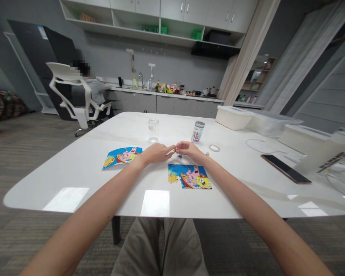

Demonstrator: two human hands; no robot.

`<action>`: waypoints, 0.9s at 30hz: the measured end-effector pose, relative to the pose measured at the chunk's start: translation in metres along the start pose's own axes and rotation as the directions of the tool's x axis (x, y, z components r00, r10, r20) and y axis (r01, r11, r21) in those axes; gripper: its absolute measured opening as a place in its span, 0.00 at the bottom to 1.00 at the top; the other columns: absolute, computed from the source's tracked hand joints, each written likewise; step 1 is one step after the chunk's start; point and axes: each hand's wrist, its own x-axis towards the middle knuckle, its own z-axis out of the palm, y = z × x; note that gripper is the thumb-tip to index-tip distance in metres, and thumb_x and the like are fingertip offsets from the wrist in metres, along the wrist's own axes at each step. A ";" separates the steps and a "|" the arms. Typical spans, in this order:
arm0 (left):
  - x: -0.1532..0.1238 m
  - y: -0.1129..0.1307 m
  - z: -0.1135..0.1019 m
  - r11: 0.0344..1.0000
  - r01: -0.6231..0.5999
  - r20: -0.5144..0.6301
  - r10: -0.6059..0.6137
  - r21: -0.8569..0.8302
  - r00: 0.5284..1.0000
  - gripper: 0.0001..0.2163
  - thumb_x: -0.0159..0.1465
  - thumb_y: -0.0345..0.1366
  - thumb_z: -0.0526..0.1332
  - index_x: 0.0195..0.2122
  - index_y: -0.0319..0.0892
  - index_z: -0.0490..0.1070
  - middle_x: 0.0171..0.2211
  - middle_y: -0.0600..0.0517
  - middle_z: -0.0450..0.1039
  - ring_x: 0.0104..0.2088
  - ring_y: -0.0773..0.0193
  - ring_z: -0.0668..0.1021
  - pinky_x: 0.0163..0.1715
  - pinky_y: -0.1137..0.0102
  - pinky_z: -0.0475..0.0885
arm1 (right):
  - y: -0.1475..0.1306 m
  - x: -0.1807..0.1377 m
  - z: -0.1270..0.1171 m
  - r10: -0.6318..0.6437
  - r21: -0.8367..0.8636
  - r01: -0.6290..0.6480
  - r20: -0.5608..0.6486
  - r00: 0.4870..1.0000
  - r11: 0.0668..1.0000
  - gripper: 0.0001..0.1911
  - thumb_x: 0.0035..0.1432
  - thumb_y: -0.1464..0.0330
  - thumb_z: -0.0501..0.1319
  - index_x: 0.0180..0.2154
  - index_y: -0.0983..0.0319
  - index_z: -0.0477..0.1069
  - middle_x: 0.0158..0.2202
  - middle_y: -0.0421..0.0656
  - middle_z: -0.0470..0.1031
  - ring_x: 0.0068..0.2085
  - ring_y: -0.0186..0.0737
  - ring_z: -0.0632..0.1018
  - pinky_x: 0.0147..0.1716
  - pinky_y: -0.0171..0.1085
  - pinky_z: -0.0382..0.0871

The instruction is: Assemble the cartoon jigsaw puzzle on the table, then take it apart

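Above the table's middle, my left hand (158, 152) and my right hand (190, 150) meet at their fingertips. A small yellowish jigsaw puzzle piece (174, 150) shows between them, pinched from both sides. Just under the fingers lies another little blue piece (180, 156). Closer to me is a partly assembled jigsaw puzzle (196, 179) with cartoon figures on blue; its lower left part is open table. Beside my left forearm rests a slightly curled picture sheet (122, 156) with the same scene. One more loose piece (207, 154) sits right of my right wrist.
Beyond my hands stand a clear jar (153, 130) and a printed canister (197, 132), with a round lid (214, 148) nearby. A phone (286, 168), cables and white bins (234, 118) occupy the right side. A person (96, 90) sits at the back left.
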 end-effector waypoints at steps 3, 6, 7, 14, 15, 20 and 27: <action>0.000 -0.001 -0.001 1.000 -0.006 0.020 0.006 0.003 1.000 0.18 0.72 0.42 0.45 0.56 0.42 0.65 0.31 0.44 0.79 0.30 0.57 0.80 0.29 0.67 0.68 | -0.002 -0.001 0.000 -0.002 -0.009 0.003 0.034 0.999 1.000 0.14 0.40 0.70 0.71 0.32 0.62 0.73 0.29 0.38 0.74 0.32 0.34 0.74 0.32 0.34 0.67; 0.001 -0.002 0.000 1.000 -0.026 0.036 0.026 0.005 0.999 0.18 0.71 0.41 0.45 0.58 0.44 0.64 0.34 0.45 0.79 0.30 0.58 0.80 0.30 0.68 0.68 | -0.004 -0.003 0.000 0.011 -0.005 -0.011 0.059 0.998 1.000 0.15 0.40 0.71 0.70 0.34 0.62 0.73 0.29 0.37 0.72 0.31 0.33 0.74 0.32 0.34 0.67; 0.001 -0.002 0.000 0.999 -0.033 0.038 0.033 0.004 0.999 0.18 0.71 0.41 0.46 0.59 0.45 0.63 0.33 0.45 0.79 0.30 0.58 0.80 0.30 0.68 0.68 | -0.004 -0.003 0.000 0.018 -0.003 -0.018 0.064 0.998 1.000 0.15 0.40 0.71 0.70 0.34 0.62 0.73 0.29 0.36 0.71 0.31 0.33 0.73 0.32 0.34 0.67; 0.001 -0.003 0.001 1.000 -0.024 0.006 0.024 0.004 1.000 0.17 0.72 0.40 0.45 0.55 0.42 0.66 0.30 0.46 0.79 0.29 0.60 0.80 0.30 0.69 0.69 | -0.003 -0.004 0.004 0.012 0.051 -0.017 0.105 0.994 0.999 0.26 0.40 0.74 0.69 0.44 0.59 0.70 0.31 0.35 0.69 0.31 0.31 0.73 0.32 0.33 0.67; 0.001 -0.003 0.001 1.000 -0.019 0.004 0.019 0.008 1.000 0.17 0.72 0.40 0.45 0.54 0.41 0.66 0.30 0.45 0.79 0.29 0.60 0.80 0.30 0.69 0.69 | -0.002 -0.004 0.004 0.001 0.057 -0.007 0.103 0.995 0.998 0.27 0.40 0.74 0.69 0.45 0.58 0.69 0.32 0.35 0.69 0.31 0.31 0.73 0.32 0.33 0.67; 0.001 -0.001 0.000 1.000 -0.013 -0.011 0.013 0.025 1.000 0.19 0.72 0.43 0.45 0.55 0.39 0.66 0.29 0.45 0.79 0.30 0.57 0.80 0.29 0.68 0.69 | 0.003 0.002 0.001 -0.067 0.064 0.062 0.084 0.994 0.996 0.25 0.40 0.73 0.68 0.44 0.60 0.69 0.31 0.36 0.70 0.31 0.32 0.72 0.29 0.33 0.66; 0.002 -0.001 0.002 0.994 -0.034 -0.039 0.039 0.102 0.998 0.21 0.72 0.42 0.46 0.62 0.39 0.60 0.29 0.46 0.79 0.29 0.60 0.80 0.28 0.72 0.68 | 0.004 0.002 0.001 -0.053 0.056 0.048 0.095 0.994 0.997 0.17 0.41 0.72 0.69 0.37 0.62 0.72 0.27 0.34 0.65 0.28 0.30 0.68 0.27 0.33 0.63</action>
